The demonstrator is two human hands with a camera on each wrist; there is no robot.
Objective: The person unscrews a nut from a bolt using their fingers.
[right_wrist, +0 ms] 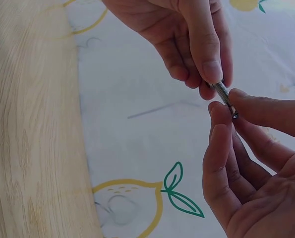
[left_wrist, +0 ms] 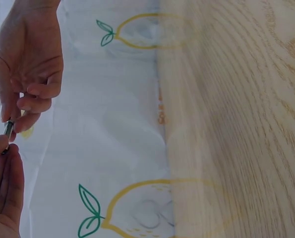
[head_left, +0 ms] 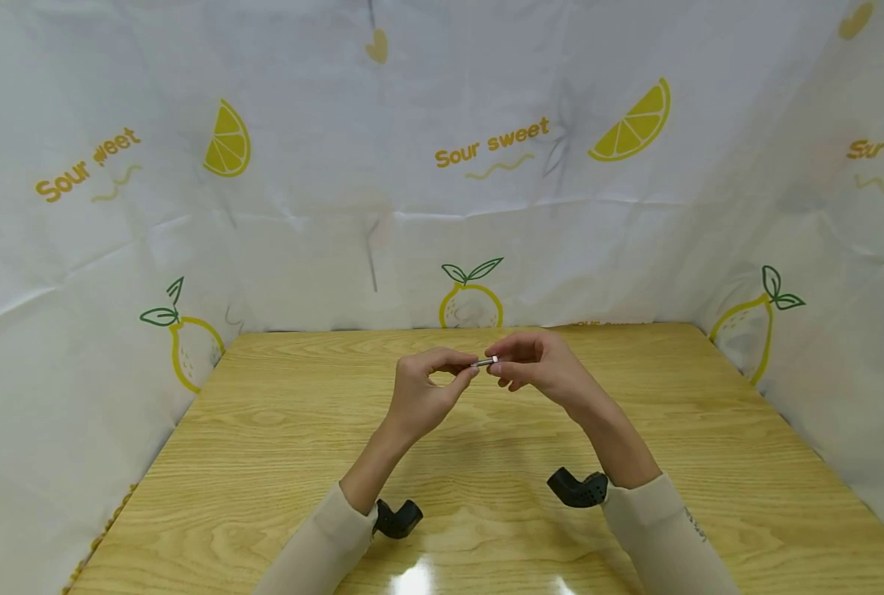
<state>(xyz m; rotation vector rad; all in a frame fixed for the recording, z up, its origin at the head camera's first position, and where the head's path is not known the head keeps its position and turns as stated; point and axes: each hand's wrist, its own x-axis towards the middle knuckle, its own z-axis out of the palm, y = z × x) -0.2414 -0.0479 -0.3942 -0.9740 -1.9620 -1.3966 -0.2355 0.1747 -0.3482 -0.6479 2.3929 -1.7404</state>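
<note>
A small silvery bolt (head_left: 484, 362) bridges the two hands above the table, lying nearly level in the head view. My left hand (head_left: 423, 392) pinches one end between thumb and fingertips. At the other end, where the wider head sits, my right hand (head_left: 549, 368) grips it with thumb and forefinger. The threaded shaft of the bolt (right_wrist: 221, 92) shows in the right wrist view, between the left thumb and the right fingertips. In the left wrist view the fingertips of both hands partly hide the bolt (left_wrist: 8, 128).
Below the hands spreads a wood-grain table (head_left: 278, 463). A white sheet (head_left: 308, 256) printed with lemons and lettering hangs behind it and along both sides. Black curved devices (head_left: 399, 519) sit at both wrists, by the sleeve cuffs.
</note>
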